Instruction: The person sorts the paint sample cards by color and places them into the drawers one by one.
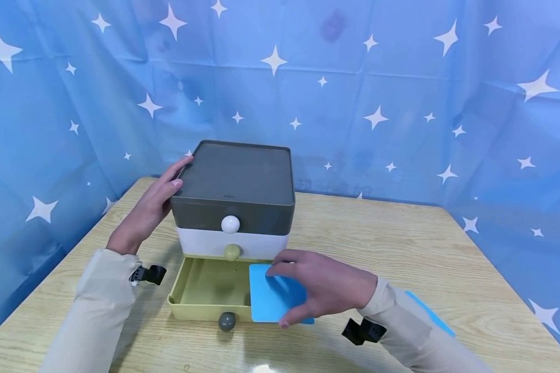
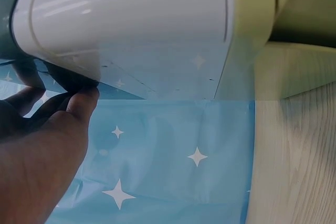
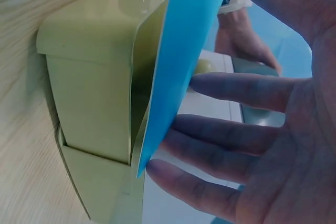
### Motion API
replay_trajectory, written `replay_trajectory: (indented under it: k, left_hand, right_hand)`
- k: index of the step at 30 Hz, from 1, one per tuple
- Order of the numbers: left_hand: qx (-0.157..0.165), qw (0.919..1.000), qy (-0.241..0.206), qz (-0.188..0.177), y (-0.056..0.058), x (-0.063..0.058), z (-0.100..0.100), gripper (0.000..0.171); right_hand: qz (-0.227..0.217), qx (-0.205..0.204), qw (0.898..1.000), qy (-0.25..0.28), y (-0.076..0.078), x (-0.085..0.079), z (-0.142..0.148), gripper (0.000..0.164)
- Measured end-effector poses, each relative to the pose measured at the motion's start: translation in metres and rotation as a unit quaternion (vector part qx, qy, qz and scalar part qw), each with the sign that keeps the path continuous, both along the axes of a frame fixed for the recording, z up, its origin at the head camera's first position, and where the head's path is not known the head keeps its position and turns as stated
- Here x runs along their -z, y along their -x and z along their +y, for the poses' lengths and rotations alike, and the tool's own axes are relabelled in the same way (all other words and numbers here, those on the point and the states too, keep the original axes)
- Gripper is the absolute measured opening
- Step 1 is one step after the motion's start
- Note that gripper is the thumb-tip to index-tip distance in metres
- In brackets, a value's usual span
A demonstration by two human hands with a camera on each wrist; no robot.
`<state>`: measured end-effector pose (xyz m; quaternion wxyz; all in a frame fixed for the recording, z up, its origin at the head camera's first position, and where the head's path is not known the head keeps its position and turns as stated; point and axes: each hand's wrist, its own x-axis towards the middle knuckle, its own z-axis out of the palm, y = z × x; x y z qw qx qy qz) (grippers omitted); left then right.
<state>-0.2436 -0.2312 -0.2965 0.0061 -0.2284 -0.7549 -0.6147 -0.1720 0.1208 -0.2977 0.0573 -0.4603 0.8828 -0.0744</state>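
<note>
A small three-drawer box stands on the table, with a dark grey top drawer [image 1: 233, 213], a white middle one [image 1: 261, 243] and a pale green bottom drawer [image 1: 200, 311] pulled out toward me. My left hand [image 1: 151, 204] rests against the box's left side, fingers stretched along the grey part. Over the right part of the pulled-out drawer, my right hand [image 1: 322, 282] holds a flat blue square card [image 3: 178, 66]. The thumb is at the card's near edge, the other fingers at its far side. The card stands tilted against the drawer's rim in the right wrist view.
Another blue flat piece [image 1: 430, 313] lies on the wooden table [image 1: 378, 233], partly hidden by my right forearm. Round knobs stick out from the drawer fronts, the grey knob [image 1: 226, 321] nearest me. A blue star-patterned curtain [image 1: 308, 93] hangs behind the table.
</note>
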Motion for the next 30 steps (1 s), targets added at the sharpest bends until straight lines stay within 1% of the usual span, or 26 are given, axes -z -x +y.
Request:
replay_trajectory:
  k: [8, 12, 17, 26, 30]
  left_hand:
    - [0.002, 1.0000, -0.004, 0.004, 0.001, -0.001, 0.000, 0.057]
    - [0.005, 0.9999, -0.007, 0.008, 0.002, -0.001, 0.000, 0.056]
    - [0.000, 1.0000, 0.000, 0.005, 0.002, -0.002, 0.000, 0.056]
    - [-0.001, 1.0000, 0.008, 0.000, 0.001, -0.001, 0.001, 0.056]
    - [-0.004, 0.9999, 0.010, 0.000, 0.000, 0.000, 0.000, 0.056]
  right_hand:
    - [-0.013, -0.011, 1.000, -0.006, 0.003, 0.001, -0.017, 0.068]
    - [0.000, -0.022, 1.000, -0.008, 0.004, 0.004, -0.027, 0.067]
    - [0.020, -0.030, 0.999, -0.012, 0.006, 0.008, -0.037, 0.065]
    - [0.037, -0.013, 0.999, -0.022, 0.007, 0.016, -0.045, 0.065]
    - [0.046, -0.014, 0.999, -0.021, 0.006, 0.019, -0.046, 0.064]
